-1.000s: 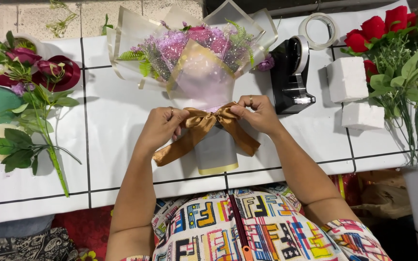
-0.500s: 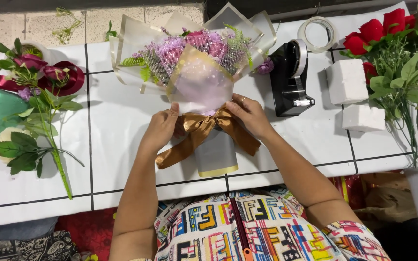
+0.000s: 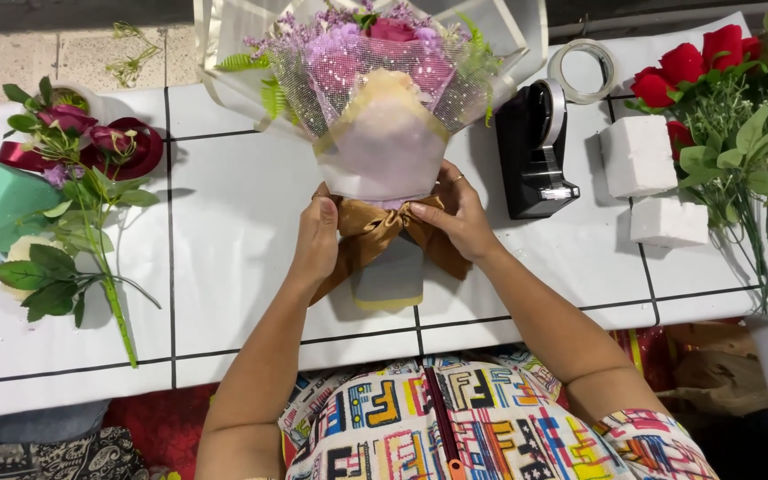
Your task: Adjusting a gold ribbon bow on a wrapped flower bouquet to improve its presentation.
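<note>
Head view: the gold ribbon bow (image 3: 382, 233) is gripped by the left hand (image 3: 317, 240) and right hand (image 3: 457, 216), both closed; loops should be pulled evenly below the wrapped bouquet (image 3: 384, 98).

Satiny gold ribbon (image 3: 375, 233), sheer mesh wrap (image 3: 375, 80), glossy black plastic dispenser (image 3: 533, 151)

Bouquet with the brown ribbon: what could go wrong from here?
1. Both hands, left hand and right hand, pinch the brown ribbon bow at the neck; letting go unevenly might loosen it.
2. The bouquet looks top-heavy, so it could tip sideways.
3. The black tape dispenser sits close to the right hand; a wrist swing might knock it.
</note>
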